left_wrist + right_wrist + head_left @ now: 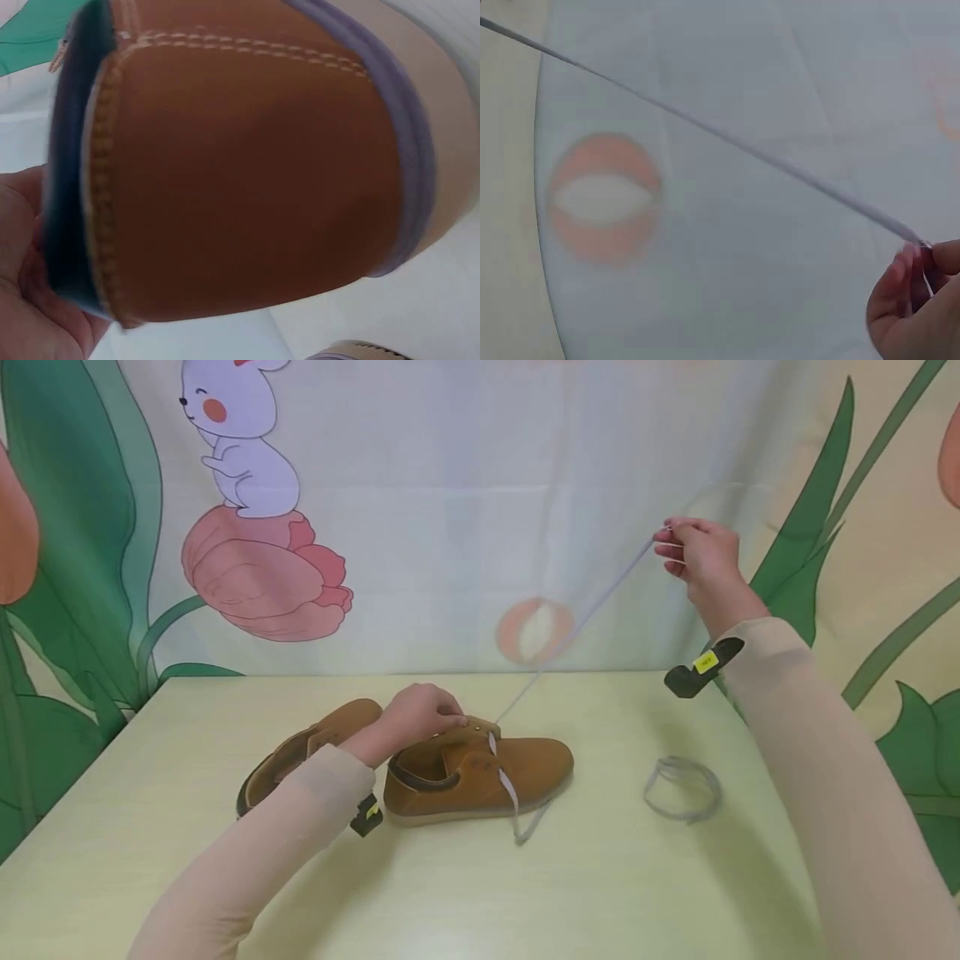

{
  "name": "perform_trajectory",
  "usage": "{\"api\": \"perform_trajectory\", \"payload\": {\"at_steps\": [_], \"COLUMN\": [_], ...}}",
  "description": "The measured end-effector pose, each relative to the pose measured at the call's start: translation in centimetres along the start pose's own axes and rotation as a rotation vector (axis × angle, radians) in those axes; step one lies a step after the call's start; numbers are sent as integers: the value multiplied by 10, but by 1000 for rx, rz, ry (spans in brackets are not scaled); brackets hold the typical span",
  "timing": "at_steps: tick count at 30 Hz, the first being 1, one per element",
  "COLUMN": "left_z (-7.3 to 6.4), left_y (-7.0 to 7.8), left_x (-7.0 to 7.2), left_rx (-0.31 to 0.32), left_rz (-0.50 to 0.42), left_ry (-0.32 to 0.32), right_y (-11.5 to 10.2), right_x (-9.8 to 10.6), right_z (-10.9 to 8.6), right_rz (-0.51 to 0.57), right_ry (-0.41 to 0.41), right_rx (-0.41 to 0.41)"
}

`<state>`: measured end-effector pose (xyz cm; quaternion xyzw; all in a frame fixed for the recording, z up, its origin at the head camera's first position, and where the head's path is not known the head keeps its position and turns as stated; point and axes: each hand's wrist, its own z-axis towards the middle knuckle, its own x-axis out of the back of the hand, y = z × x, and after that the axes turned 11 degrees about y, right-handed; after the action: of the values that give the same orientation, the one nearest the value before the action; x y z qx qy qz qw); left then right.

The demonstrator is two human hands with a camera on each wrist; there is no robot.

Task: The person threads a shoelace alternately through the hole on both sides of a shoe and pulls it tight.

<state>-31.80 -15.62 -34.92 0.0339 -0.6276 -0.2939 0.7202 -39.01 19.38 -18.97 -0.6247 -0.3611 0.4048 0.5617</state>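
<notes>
Item 1: brown shoe, standing upright on the table, toe pointing right; its foot opening is facing up, showing a dark collar lining and the tongue inside.

Item 2: pale lace, threading through the eyelets of item 1; one length is stretching taut up and to the right, the other is hanging over the near side and bending on the table.

Item 3: left hand, reaching over the foot opening; its grip is narrowing on the far eyelet flap of item 1, fingers and thumb pinching it.

Item 4: right hand, raised well above the table; its grip is pinching the taut lace between thumb and fingertips.

Item 5: second shoe, lying behind and left of item 1, partly hiding behind the left sleeve; its opening is showing a dark edge.

Item 6: coiled grey lace, lying on the table, right of item 1, well apart.

Item 7: printed curtain, hanging behind the table.
</notes>
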Motion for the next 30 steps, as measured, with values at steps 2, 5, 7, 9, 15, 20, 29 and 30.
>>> {"api": "perform_trajectory", "payload": {"at_steps": [2, 5, 7, 9, 15, 20, 29, 30], "left_z": [-3, -11, -17, -24, -39, -42, -48, -48], "left_y": [1, 6, 10, 15, 23, 20, 12, 12], "left_x": [3, 6, 8, 9, 1, -12, -25, -26], "left_rx": [-12, -24, -34, -43, -42, -66, -59, -61], "left_rz": [2, -21, -43, -68, -109, -123, -237, -243], "left_ry": [9, 26, 33, 24, -61, -26, 17, 17], "right_y": [0, 12, 24, 39, 99, 151, 194, 195], "right_x": [-1, -5, -5, -5, -9, -17, -41, -43], "right_z": [-5, -21, -34, -51, -97, -124, -141, -141], "right_rz": [-3, -20, -36, -87, -403, -696, -882, -890], "right_ry": [-36, -152, -239, -319, -602, -804, -852, -851], "right_rx": [25, 71, 99, 127, 205, 324, 508, 517]}}
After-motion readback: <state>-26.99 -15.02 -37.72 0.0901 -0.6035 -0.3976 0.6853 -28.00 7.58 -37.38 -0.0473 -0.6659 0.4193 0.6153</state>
